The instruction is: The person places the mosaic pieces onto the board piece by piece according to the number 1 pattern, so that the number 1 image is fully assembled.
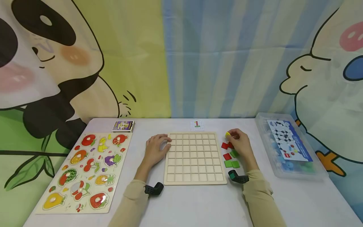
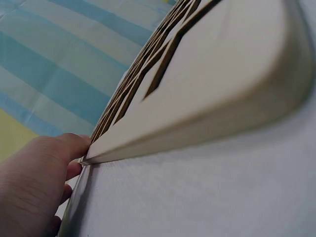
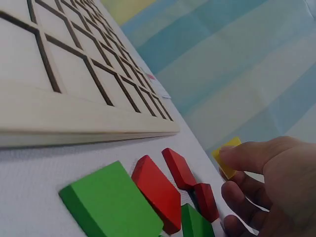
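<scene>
Presently, head view: my left hand [image 1: 157, 148] rests flat on the near-left edge of the wooden grid board [image 1: 194, 158], fingers relaxed, steadying it. My right hand [image 1: 240, 143] sits at the board's right side, fingertips pinching a yellow tile [image 1: 227, 134] lifted off the table [image 1: 198, 201]. Red tiles [image 1: 227, 151] and green tiles [image 1: 232, 163] lie just beside that hand, near the board's right edge. Pattern card [image 1: 197, 125] lies at the far edge of the board. Fruit puzzle [image 1: 85, 171] far left, clear plastic box [image 1: 289, 146] far right.

Left wrist view: my fingers lie against the board's edge, not curled round it. I judge a light steady press best, so the board does not slide.

Right wrist view: thumb and forefinger grip the yellow tile [image 3: 226, 157] above the red tiles [image 3: 168, 185]; a green tile [image 3: 111, 202] lies nearest. I judge the tile should go level over its cell, checked against the card first.
</scene>
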`<state>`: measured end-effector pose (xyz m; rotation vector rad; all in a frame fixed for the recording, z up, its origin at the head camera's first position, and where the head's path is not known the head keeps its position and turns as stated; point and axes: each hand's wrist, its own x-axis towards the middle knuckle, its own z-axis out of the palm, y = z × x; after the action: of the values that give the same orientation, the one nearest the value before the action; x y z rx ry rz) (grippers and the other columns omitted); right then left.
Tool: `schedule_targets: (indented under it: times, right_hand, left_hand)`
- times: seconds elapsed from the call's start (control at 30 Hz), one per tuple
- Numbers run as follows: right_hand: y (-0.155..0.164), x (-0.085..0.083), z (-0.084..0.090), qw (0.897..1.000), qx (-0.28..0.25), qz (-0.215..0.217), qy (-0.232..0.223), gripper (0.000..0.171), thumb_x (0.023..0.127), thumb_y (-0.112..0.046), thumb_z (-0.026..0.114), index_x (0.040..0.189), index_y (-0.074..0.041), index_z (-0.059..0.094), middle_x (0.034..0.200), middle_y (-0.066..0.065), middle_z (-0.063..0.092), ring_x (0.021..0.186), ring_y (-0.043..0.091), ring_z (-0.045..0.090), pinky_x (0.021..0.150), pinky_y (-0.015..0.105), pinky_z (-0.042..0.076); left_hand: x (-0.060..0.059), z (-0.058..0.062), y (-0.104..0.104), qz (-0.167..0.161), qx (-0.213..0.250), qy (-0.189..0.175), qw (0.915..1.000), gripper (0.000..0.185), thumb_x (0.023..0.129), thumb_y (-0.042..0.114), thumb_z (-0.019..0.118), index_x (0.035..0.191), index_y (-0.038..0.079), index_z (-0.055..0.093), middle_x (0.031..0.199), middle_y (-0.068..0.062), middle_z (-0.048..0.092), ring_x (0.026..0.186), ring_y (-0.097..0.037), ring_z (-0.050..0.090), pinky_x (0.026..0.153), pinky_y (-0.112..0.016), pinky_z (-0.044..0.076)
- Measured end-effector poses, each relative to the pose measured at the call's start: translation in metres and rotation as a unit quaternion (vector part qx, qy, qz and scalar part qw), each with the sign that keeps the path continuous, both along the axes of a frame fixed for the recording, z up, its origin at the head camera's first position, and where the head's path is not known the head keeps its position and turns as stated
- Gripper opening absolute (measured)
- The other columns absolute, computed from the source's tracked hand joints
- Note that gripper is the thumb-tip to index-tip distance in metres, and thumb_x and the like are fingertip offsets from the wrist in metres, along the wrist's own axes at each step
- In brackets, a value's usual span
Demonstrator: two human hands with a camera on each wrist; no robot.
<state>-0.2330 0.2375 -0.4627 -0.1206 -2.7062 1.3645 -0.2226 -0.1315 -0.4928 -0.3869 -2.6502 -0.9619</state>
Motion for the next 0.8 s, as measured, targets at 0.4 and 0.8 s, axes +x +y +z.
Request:
schedule_targets:
  times: [0.4, 0.8]
  right_hand:
    - [-0.03, 0.003, 0.018, 0.994, -0.03, 0.109, 0.011, 0.025, 0.093, -0.028, 0.059, 0.112, -0.013, 0.061, 0.106, 0.011, 0.063, 0.095, 0.025, 0.055, 0.072, 0.032, 0.048]
    - [-0.069, 0.01, 0.015, 0.979, -0.026, 0.2, 0.034, 0.022, 0.094, -0.024, 0.059, 0.109, -0.01, 0.066, 0.097, 0.004, 0.067, 0.085, 0.019, 0.058, 0.073, 0.032, 0.046]
  left_hand:
    - [0.0, 0.0, -0.001, -0.004, 0.008, 0.004, 0.9999, 0.014, 0.088, 0.026, 0.064, 0.102, 0.024, 0.068, 0.127, -0.004, 0.059, 0.121, -0.031, 0.047, 0.1, -0.056, 0.024]
    - [0.003, -0.001, -0.004, -0.003, -0.004, 0.023, 0.9997, 0.015, 0.087, 0.026, 0.066, 0.102, 0.022, 0.069, 0.125, -0.004, 0.06, 0.119, -0.031, 0.049, 0.099, -0.056, 0.027]
